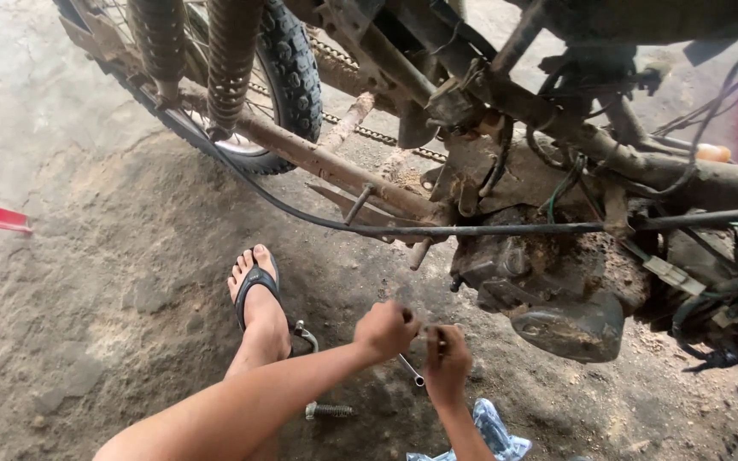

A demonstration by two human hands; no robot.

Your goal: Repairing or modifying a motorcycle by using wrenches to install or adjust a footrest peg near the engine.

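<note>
We seem to be fitting or turning a small part by hand: our left hand point(386, 329) is curled shut and our right hand point(446, 365) pinches near it, the two grips touching over a thin metal wrench point(411, 370) whose end shows just below them, though what the fingers actually clamp is too small to tell. The next move calls for a steady two-handed twist under the motorcycle engine point(548, 290). A crumpled clear blue-tinted plastic packet point(493, 431) lies just below the right grip, a spring bolt point(329, 411) to the left on the floor.
</note>
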